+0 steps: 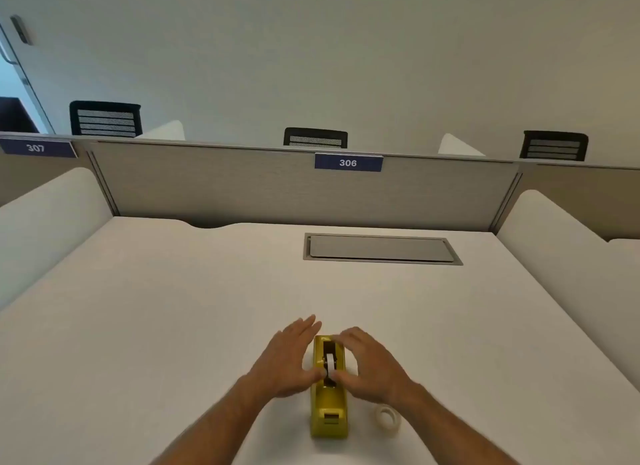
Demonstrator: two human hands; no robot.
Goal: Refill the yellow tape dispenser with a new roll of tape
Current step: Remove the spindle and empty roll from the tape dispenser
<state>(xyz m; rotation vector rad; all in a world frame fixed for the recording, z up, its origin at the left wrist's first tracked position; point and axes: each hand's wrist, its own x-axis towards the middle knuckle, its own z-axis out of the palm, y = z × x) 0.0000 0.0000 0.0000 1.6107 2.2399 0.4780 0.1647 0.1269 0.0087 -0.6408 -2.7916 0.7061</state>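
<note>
Both hands are working at the yellow tape dispenser (329,388), standing near-centre on the white surface (173,308): the left hand (289,359) is bracing its side, fingers spread, while the right hand (369,362) is pinching the small roll (330,363) seated inside. Another tape roll (388,418) is lying just right. Pulling askew could jam the spindle or tip the dispenser; open room is lying all around.

A yellow dispenser (329,388) lies lengthwise on the white desk (173,308), at 6 o'clock in the frame. The left hand (289,359) presses its 9 o'clock side with fingers flat, while the right hand (367,364) curls over the spool well from 3 o'clock. A clear roll (388,418) lies at the dispenser's 4 o'clock, apart from it.
</note>
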